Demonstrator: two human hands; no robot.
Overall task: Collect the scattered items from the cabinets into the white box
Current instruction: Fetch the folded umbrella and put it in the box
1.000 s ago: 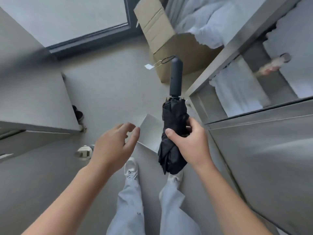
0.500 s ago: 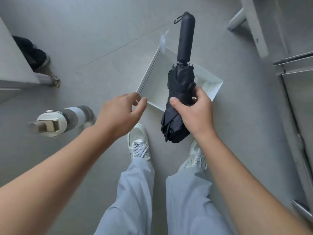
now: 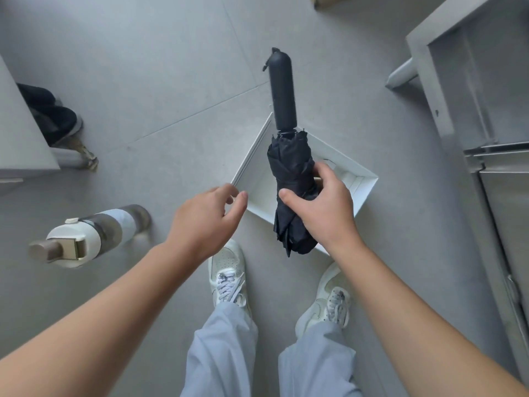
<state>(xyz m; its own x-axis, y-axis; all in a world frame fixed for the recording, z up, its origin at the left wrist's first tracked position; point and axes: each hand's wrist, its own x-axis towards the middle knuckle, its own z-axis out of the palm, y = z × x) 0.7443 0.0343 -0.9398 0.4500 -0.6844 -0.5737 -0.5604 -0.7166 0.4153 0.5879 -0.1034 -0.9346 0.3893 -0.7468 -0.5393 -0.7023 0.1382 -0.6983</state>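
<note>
Fingers (image 3: 326,173) of the right hand (image 3: 323,207) clamp the folded black fabric umbrella (image 3: 292,173) above the shallow white cardboard box (image 3: 363,184); left hand (image 3: 206,219) empty, fingers apart. Next: lowering it in.

Surface: grey tiled floor (image 3: 148,81), with thin joint lines crossing it.
Centre: an open white box (image 3: 257,193) sits on the floor, turned cornerwise.
Left: a bottle (image 3: 94,233) with a white cap and pale label stands on the floor.
Near edge: two white laced shoes (image 3: 227,277) stand on the floor, just beside the box.
Right: a grey cabinet (image 3: 486,110) rests on the floor.
</note>
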